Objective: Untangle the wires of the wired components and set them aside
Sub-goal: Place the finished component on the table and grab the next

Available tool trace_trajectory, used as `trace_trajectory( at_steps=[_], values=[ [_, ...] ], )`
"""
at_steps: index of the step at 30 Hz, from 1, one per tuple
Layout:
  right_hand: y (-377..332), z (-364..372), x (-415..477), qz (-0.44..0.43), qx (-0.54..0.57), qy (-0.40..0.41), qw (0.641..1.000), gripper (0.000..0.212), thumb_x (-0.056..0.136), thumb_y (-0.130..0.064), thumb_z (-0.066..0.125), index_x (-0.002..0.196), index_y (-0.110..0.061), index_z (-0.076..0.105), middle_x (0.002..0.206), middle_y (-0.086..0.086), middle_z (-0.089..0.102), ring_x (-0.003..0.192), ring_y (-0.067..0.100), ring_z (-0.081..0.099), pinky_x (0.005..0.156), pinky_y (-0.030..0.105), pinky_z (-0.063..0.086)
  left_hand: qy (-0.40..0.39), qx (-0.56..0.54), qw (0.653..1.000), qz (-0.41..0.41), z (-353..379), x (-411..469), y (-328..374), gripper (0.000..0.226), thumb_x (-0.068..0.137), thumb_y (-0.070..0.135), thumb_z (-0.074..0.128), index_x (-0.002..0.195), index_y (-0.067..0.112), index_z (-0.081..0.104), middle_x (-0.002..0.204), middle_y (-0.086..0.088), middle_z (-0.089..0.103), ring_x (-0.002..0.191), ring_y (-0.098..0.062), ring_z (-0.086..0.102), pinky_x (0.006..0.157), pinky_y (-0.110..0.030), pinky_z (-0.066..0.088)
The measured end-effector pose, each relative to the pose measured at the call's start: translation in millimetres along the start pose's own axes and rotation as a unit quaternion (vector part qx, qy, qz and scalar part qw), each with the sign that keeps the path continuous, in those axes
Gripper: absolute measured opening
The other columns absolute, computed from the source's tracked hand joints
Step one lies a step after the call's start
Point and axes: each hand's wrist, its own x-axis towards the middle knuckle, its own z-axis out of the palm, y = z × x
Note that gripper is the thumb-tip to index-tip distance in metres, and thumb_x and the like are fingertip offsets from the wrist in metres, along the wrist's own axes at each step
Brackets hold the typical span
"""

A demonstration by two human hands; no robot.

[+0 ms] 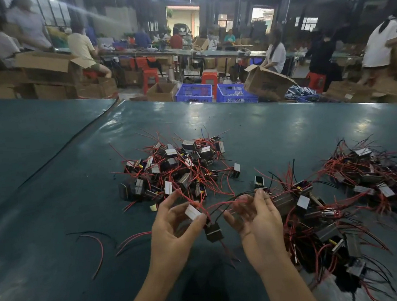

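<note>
My left hand [173, 227] pinches a small block-shaped wired component [192, 212] with a pale face. A second dark component [213, 231] hangs just below it by its wires. My right hand [258, 219] holds the red and black wires [231, 202] that run from these two parts, its fingers curled round them. Beyond my hands lies a heap of components with red wires [175, 169]. A tangled heap of the same parts [318, 216] spreads to the right of my right hand.
The work surface is a dark green table [54, 211]. Loose red and black wire offcuts [97, 245] lie at the left. A further tangle [374, 173] sits at the far right. Beyond the table's far edge are blue crates [195, 93], cardboard boxes and several people at benches.
</note>
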Motion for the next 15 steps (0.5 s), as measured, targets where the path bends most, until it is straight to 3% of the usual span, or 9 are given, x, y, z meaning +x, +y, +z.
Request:
trace_trajectory(
  at_steps=[5,9,12,14,15],
  values=[
    [11.7,-2.2,0.1,0.01,0.017,-0.011,1.0,0.017,0.101,-0.028,0.047,0.097,-0.013,0.054,0.069,0.004,0.065,0.063,0.02,0.068,0.058,0.039,0.058,0.047,0.02,0.996,0.079,-1.2,0.1,-0.2,0.063,0.068,0.025,0.078,0.124,0.038,0.053,0.106,0.009,0.068,0.1,-0.001,0.066,0.079,-0.006,0.048],
    [17.3,-3.8,-5.3,-0.002,-0.012,-0.047,0.999,0.012,0.099,-0.029,0.048,0.108,-0.023,0.054,0.079,0.006,0.072,0.071,0.025,0.071,0.06,0.038,0.059,0.066,0.022,0.993,0.099,-2.6,2.0,0.4,0.058,0.069,0.027,0.078,0.115,0.052,0.055,0.114,-0.001,0.065,0.096,-0.006,0.068,0.079,-0.01,0.05],
    [24.4,-6.0,-12.6,-0.041,-0.112,-0.093,0.988,0.047,0.084,-0.037,0.059,0.127,-0.037,0.039,0.098,0.006,0.075,0.091,0.025,0.072,0.075,0.034,0.058,0.074,0.017,0.992,0.101,-3.4,3.5,-1.7,0.058,0.068,0.028,0.079,0.117,0.048,0.054,0.107,-0.006,0.068,0.089,-0.006,0.069,0.077,-0.012,0.051],
    [32.8,-6.7,-18.7,-0.071,-0.181,-0.132,0.972,0.072,0.082,-0.031,0.065,0.138,-0.038,0.02,0.098,0.008,0.075,0.097,0.021,0.071,0.088,0.032,0.053,0.069,0.013,0.993,0.097,-3.5,4.3,-4.3,0.061,0.067,0.028,0.079,0.121,0.041,0.053,0.105,-0.005,0.068,0.09,-0.008,0.069,0.076,-0.014,0.052],
    [38.0,-7.6,-20.8,-0.089,-0.218,-0.143,0.961,0.083,0.083,-0.024,0.07,0.141,-0.039,0.012,0.093,0.007,0.075,0.095,0.018,0.07,0.087,0.027,0.053,0.066,0.012,0.993,0.096,-3.5,4.3,-5.5,0.061,0.067,0.027,0.078,0.121,0.039,0.053,0.105,-0.005,0.068,0.09,-0.008,0.069,0.076,-0.015,0.053]
  ],
)
